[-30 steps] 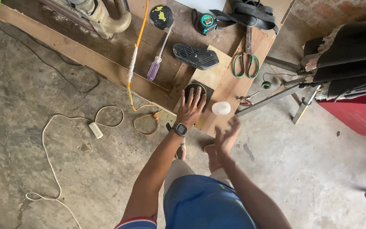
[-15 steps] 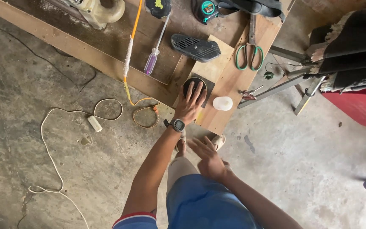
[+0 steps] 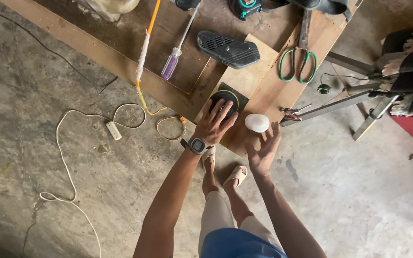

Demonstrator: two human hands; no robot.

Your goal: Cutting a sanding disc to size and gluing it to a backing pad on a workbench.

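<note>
Pressing left hand (image 3: 213, 126) on black disc (image 3: 223, 102) (board edge) | right hand (image 3: 264, 150) near white bottle (image 3: 256, 123)

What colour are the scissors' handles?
Green, on the scissors lying on the workbench; clearest in the head view.

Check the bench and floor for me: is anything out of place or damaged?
The orange cable on the workbench has a stretch wrapped in pale tape, like a makeshift repair, and it trails off the edge. A white cord lies in loose loops on the concrete floor.
</note>
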